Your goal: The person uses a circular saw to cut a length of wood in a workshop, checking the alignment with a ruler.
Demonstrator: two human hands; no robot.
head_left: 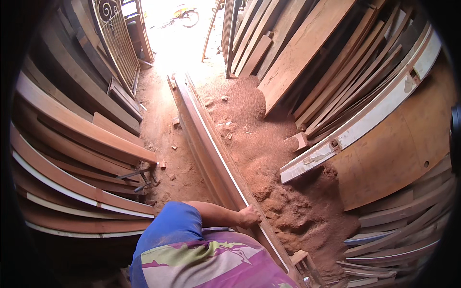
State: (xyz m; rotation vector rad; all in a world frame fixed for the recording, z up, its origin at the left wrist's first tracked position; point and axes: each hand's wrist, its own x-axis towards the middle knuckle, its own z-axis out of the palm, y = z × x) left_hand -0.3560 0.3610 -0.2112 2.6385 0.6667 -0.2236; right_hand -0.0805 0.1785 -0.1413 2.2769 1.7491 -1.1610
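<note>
My left hand (pixel 249 216) is closed over the right edge of a long wooden beam (pixel 207 144), and its arm reaches across in front of me from a blue sleeve. The beam runs from beside my body toward the bright doorway at the far end. A pale white strip runs along its length, and brown faces show on both sides. My right hand does not show; my patterned shirt covers the lower edge of the picture.
Sawdust (pixel 240 110) covers the floor, heaped to the beam's right. Boards (pixel 86 129) lean along the left wall, and more planks (pixel 307 53) and a large brown panel (pixel 398 139) stand at the right. A metal gate (pixel 116 43) and motorcycle (pixel 185 17) are at the doorway.
</note>
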